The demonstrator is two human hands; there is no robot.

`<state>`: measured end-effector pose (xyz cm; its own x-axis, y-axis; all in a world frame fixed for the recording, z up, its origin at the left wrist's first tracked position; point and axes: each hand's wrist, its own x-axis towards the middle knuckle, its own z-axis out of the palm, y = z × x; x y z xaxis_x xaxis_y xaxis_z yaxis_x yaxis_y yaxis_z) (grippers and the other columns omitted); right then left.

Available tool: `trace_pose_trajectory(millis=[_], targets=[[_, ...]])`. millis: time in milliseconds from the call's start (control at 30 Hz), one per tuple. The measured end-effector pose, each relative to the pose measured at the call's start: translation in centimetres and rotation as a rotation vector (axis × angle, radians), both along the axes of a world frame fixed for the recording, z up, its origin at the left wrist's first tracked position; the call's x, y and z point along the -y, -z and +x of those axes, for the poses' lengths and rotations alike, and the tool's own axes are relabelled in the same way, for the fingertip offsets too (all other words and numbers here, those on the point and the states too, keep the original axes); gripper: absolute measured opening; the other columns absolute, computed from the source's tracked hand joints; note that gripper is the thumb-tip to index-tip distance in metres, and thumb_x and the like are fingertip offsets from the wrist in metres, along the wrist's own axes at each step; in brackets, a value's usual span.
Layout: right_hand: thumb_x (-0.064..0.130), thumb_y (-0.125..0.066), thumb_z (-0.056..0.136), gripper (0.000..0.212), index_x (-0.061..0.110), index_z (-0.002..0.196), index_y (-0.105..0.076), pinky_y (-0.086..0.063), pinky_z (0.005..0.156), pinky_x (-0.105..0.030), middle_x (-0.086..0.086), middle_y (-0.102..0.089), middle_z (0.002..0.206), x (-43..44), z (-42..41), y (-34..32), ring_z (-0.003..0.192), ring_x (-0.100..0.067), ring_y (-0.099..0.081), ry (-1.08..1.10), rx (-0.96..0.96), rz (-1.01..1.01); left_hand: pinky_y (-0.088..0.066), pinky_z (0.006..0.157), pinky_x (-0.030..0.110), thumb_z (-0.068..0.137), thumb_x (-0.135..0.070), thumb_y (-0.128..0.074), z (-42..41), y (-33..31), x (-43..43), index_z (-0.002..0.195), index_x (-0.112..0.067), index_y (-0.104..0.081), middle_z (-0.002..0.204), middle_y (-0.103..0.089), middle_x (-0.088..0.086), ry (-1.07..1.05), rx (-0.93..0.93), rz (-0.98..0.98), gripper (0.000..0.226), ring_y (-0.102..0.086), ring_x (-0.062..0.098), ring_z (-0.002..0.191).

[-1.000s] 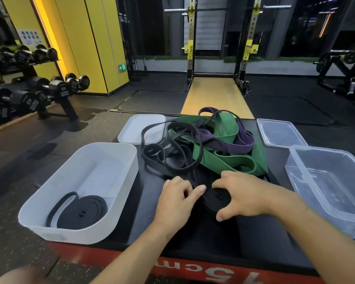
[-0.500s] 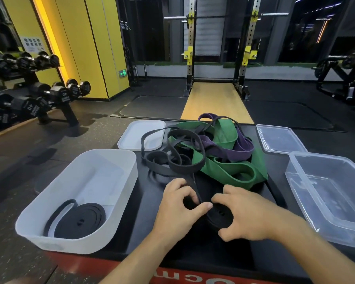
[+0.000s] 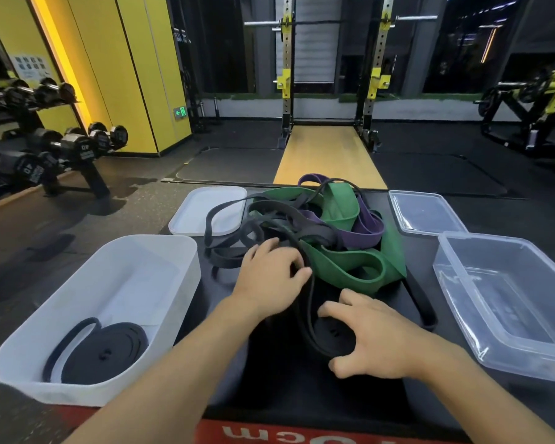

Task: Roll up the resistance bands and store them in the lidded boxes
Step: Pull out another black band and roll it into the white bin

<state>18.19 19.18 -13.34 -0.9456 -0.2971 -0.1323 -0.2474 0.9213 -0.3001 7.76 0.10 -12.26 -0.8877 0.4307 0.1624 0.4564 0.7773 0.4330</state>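
A: Hands?
B: My right hand (image 3: 378, 338) has its fingers (image 3: 334, 307) curled round the black roll (image 3: 332, 339), flat on the bench (image 3: 302, 398). Left hand (image 3: 269, 280) pinches the roll's loose strand (image 3: 303, 304) just beyond it.
A: Other bands?
B: Green band (image 3: 350, 270), purple band (image 3: 366, 230) and loose black bands (image 3: 228, 257) tangled right behind my hands. Another rolled band (image 3: 106, 350) sits in the white box (image 3: 135, 277), far left. Clear box (image 3: 526, 315) right. White lid (image 3: 202, 213) and clear lid (image 3: 426, 213) lie behind them.

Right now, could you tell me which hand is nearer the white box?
Left. The left hand is just right of the white box; the right hand is farther right.
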Motion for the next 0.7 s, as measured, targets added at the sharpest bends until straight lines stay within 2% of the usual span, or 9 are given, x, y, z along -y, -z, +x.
trace_pose_trajectory(millis=[33,100,167,267,400,567,700], targets=[[0.066,-0.067,0.065,0.077,0.049,0.135,-0.039,-0.046,0.093,-0.034,0.02,-0.035,0.102,0.0,0.0,0.1,0.105,-0.014,-0.045,0.003,-0.001,0.002,-0.015,0.123,0.05,0.098,-0.055,-0.053,0.3,-0.1,0.0,0.106,-0.032,-0.067,0.135,-0.06,-0.012,-0.023,0.016,-0.142,0.027,-0.025,0.021,0.151],[0.066,-0.067,0.064,0.078,0.049,0.135,-0.039,-0.045,0.092,-0.033,0.02,-0.034,0.102,0.0,0.1,0.1,0.105,-0.014,-0.045,0.012,0.004,0.0,-0.017,0.118,0.055,0.095,-0.061,-0.051,0.9,0.2,0.1,0.12,-0.034,-0.065,0.141,-0.052,-0.01,-0.062,-0.013,-0.347,0.04,-0.028,0.027,0.146],[0.065,-0.067,0.065,0.078,0.049,0.136,-0.038,-0.046,0.093,-0.034,0.019,-0.035,0.103,0.0,0.1,0.0,0.105,-0.014,-0.045,0.015,0.013,-0.003,-0.02,0.115,0.056,0.093,-0.058,-0.049,1.2,-0.2,0.4,0.128,-0.037,-0.064,0.147,-0.043,-0.005,-0.105,-0.082,-0.455,0.044,-0.026,0.029,0.143],[0.065,-0.068,0.066,0.078,0.048,0.137,-0.038,-0.048,0.094,-0.035,0.019,-0.035,0.105,0.0,0.0,-0.1,0.106,-0.012,-0.044,0.013,0.033,-0.008,-0.023,0.111,0.051,0.09,-0.044,-0.056,1.4,-1.3,1.2,0.127,-0.034,-0.066,0.146,-0.032,0.004,-0.142,-0.141,-0.545,0.039,-0.022,0.031,0.138],[0.066,-0.068,0.065,0.08,0.048,0.137,-0.038,-0.047,0.094,-0.034,0.02,-0.035,0.106,0.0,-0.1,-0.2,0.107,-0.009,-0.044,0.016,0.049,-0.01,-0.028,0.107,0.047,0.089,-0.034,-0.053,1.7,-2.4,1.5,0.114,-0.023,-0.065,0.14,-0.035,0.006,-0.14,-0.092,-0.54,0.029,-0.028,0.031,0.132],[0.066,-0.067,0.065,0.08,0.048,0.138,-0.038,-0.046,0.092,-0.032,0.019,-0.036,0.107,0.1,-0.1,-0.1,0.107,-0.009,-0.044,0.019,0.043,-0.009,-0.02,0.117,0.053,0.099,-0.047,-0.03,1.8,-3.4,1.7,0.142,-0.017,-0.056,0.158,-0.035,0.008,-0.227,0.036,-0.633,0.058,-0.027,0.03,0.144],[0.063,-0.069,0.067,0.077,0.048,0.137,-0.04,-0.045,0.089,-0.029,0.018,-0.036,0.107,0.1,0.0,-0.3,0.105,-0.008,-0.044,0.02,0.047,-0.007,-0.034,0.11,0.047,0.097,-0.039,-0.04,1.9,-3.9,1.5,0.137,-0.02,-0.059,0.146,-0.054,0.008,-0.305,0.059,-0.716,0.048,-0.047,0.031,0.134]])
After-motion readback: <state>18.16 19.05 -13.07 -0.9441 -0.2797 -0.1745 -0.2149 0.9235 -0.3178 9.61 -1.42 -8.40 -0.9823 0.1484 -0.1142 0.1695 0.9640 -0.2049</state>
